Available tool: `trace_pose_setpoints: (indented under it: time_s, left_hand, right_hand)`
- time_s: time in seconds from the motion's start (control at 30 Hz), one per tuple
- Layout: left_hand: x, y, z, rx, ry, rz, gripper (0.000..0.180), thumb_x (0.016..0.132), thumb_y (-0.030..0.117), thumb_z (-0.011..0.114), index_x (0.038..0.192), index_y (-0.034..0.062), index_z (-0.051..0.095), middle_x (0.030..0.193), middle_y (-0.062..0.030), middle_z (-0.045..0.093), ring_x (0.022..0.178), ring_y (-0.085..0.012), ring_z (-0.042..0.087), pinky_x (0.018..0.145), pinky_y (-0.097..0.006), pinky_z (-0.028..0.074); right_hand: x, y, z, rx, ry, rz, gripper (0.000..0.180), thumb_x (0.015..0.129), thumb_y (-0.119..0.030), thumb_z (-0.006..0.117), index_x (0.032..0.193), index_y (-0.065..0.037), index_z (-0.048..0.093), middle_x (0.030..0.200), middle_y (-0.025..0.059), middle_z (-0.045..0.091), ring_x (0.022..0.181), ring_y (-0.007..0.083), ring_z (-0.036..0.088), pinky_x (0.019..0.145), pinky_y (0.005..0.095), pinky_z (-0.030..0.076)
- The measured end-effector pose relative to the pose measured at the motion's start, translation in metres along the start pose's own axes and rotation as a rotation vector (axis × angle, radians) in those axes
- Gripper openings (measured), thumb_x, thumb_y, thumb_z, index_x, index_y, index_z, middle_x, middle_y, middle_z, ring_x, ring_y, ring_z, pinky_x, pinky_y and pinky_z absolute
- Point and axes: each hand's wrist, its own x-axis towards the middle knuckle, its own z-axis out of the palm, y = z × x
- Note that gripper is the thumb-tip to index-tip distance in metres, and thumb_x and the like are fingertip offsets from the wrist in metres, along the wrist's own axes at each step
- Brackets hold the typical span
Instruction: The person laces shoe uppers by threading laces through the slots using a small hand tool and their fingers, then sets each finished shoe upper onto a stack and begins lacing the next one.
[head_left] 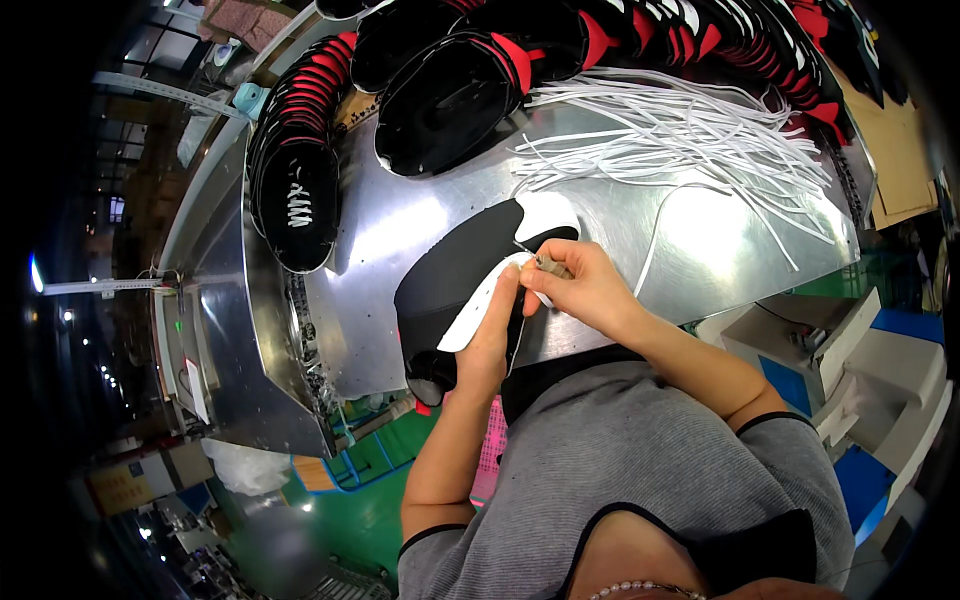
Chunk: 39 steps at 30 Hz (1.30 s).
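A black and white shoe upper (pixel 455 275) lies flat on the shiny metal worktable (pixel 400 230). My left hand (pixel 490 335) presses on its white panel near the front edge, fingers pinching the material. My right hand (pixel 580 285) is closed on a small slim tool at the same spot, its tip touching the upper beside my left fingers. A white lace (pixel 655 235) curves from my right hand across the table toward the lace pile.
A loose heap of white laces (pixel 680 130) lies at the back right. Stacks of black and red shoe uppers (pixel 450 90) fan along the far edge, with another stack (pixel 298 160) at the left. White and blue boxes (pixel 880 360) stand to the right.
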Motion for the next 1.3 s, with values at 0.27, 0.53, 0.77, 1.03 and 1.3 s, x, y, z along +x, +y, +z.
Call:
trace_pose_setpoints:
  time_s: [0.27, 0.53, 0.77, 1.03, 1.3]
  left_hand:
    - [-0.004, -0.016, -0.001, -0.055, 0.097, 0.039, 0.021, 0.097, 0.012, 0.061, 0.111, -0.0027, 0.068, 0.106, -0.0084, 0.069, 0.097, -0.0150, 0.063, 0.090, -0.028, 0.048]
    - [-0.009, -0.012, 0.003, 0.049, 0.066, 0.017, 0.026, 0.100, 0.014, 0.058, 0.116, -0.0036, 0.066, 0.110, -0.0087, 0.068, 0.101, -0.0149, 0.063, 0.092, -0.028, 0.048]
    - [-0.008, -0.006, 0.011, 0.768, -0.052, 0.509, 0.026, 0.097, 0.010, 0.060, 0.118, -0.0039, 0.064, 0.109, -0.0162, 0.067, 0.097, -0.0260, 0.067, 0.085, -0.031, 0.051]
    - [-0.003, -0.014, -0.024, 0.029, 0.132, -0.108, 0.033, 0.098, 0.025, 0.061, 0.114, -0.0024, 0.068, 0.105, -0.0092, 0.070, 0.096, -0.0175, 0.065, 0.089, -0.031, 0.050]
    - [0.020, -0.012, -0.057, 0.416, -0.126, 0.035, 0.044, 0.091, 0.025, 0.070, 0.122, -0.0055, 0.059, 0.109, -0.0167, 0.071, 0.100, -0.0262, 0.068, 0.090, -0.033, 0.052]
  right_hand:
    - [-0.021, -0.007, -0.013, -0.023, 0.012, -0.135, 0.014, 0.098, -0.013, 0.058, 0.101, 0.000, 0.056, 0.085, 0.0052, 0.068, 0.059, 0.0054, 0.049, 0.052, 0.0220, 0.040]
    - [-0.017, -0.007, -0.023, -0.152, -0.041, -0.101, 0.014, 0.096, -0.010, 0.059, 0.105, 0.002, 0.058, 0.083, 0.0067, 0.068, 0.061, 0.0056, 0.052, 0.054, 0.0221, 0.042]
    - [0.002, -0.006, -0.012, -0.546, 0.049, -0.147, 0.021, 0.093, -0.016, 0.059, 0.103, 0.002, 0.052, 0.080, 0.0207, 0.066, 0.080, 0.0403, 0.064, 0.073, 0.0448, 0.049]
    - [-0.007, -0.037, -0.050, -0.658, 0.113, -0.273, 0.042, 0.083, -0.024, 0.073, 0.116, -0.003, 0.058, 0.098, 0.0162, 0.070, 0.079, 0.0277, 0.068, 0.072, 0.0371, 0.052]
    - [0.045, -0.006, -0.041, -0.074, 0.214, -0.030, 0.047, 0.074, -0.011, 0.084, 0.113, -0.003, 0.061, 0.095, 0.0016, 0.065, 0.089, 0.0105, 0.060, 0.085, 0.0250, 0.047]
